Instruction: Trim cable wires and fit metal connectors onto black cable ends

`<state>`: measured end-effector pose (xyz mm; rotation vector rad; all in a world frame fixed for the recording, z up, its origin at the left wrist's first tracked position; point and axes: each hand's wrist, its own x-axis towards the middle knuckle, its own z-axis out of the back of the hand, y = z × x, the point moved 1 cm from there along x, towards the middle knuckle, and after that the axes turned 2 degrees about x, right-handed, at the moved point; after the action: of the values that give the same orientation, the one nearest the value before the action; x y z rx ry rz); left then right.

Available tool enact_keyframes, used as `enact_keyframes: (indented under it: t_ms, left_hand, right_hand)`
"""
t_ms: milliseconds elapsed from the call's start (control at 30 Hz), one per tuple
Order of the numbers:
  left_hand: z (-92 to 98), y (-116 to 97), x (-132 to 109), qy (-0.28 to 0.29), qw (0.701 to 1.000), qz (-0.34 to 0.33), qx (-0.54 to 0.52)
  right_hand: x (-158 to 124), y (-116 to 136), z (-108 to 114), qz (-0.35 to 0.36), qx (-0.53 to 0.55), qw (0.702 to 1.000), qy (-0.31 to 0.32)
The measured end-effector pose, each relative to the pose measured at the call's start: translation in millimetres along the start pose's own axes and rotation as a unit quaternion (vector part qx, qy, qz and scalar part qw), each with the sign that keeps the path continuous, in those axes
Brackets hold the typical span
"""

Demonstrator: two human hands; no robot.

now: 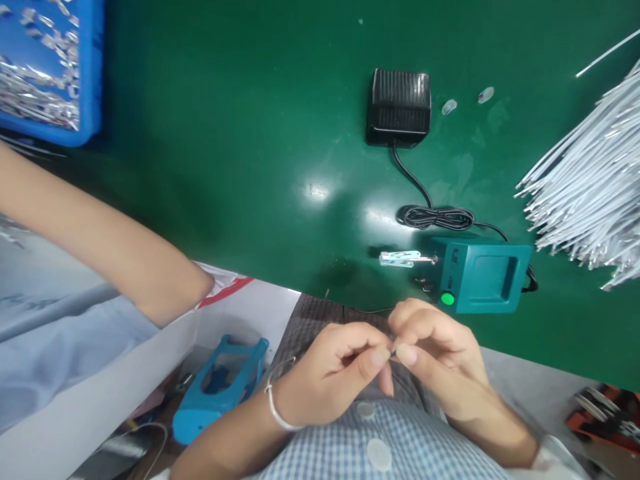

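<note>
My left hand (345, 373) and my right hand (440, 360) meet in front of my checked clothing, just off the table's near edge. Thumb and fingers of each are pinched together, and the fingertips nearly touch. A tiny piece shows between them, too small and covered to name. Close beyond my right hand stands a teal machine (487, 277) with a green button (447, 299). A pale blue clip-like piece (400, 259) sits on the thin metal shaft at its left side.
A black foot pedal (400, 107) joins a coiled cable (437, 217) on the green table (240, 133). White wires (595, 173) lie bundled at right. A blue bin (90, 73) holds shiny metal parts. Another person's arm (100, 227) reaches in at left, above a blue stool (220, 387).
</note>
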<state>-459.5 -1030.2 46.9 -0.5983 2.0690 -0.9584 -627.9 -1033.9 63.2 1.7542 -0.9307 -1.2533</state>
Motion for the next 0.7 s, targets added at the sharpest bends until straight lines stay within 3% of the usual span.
enact_keyframes:
  t_ms: [67, 200, 300, 433, 567, 700]
  left_hand:
    - [-0.4, -2, 2, 0.007, 1.000, -0.013, 0.001]
    - [-2.9, -4, 1, -0.069, 0.997, -0.039, 0.024]
    - [-4.1, -4, 0, -0.118, 0.991, -0.046, 0.031]
    - [-3.4, 1, 0, -0.148, 0.985, -0.056, 0.070]
    - [-2.0, 2, 2, -0.167, 0.975, -0.083, 0.122]
    - [0.7, -2, 3, -0.171, 0.960, -0.109, 0.192]
  right_hand:
    - [0, -5, -5, -0.047, 0.098, 0.994, -0.008]
    - [4, -10, -8, -0.052, 0.221, 0.968, -0.105]
    - [6, -7, 2, -0.002, 0.071, 0.989, -0.128]
    - [2, 1, 10, 0.076, -0.166, 0.983, -0.032]
    - [1, 7, 10, 0.117, -0.224, 0.967, -0.031]
    - [6, 11, 9, 0.112, -0.245, 0.963, -0.025]
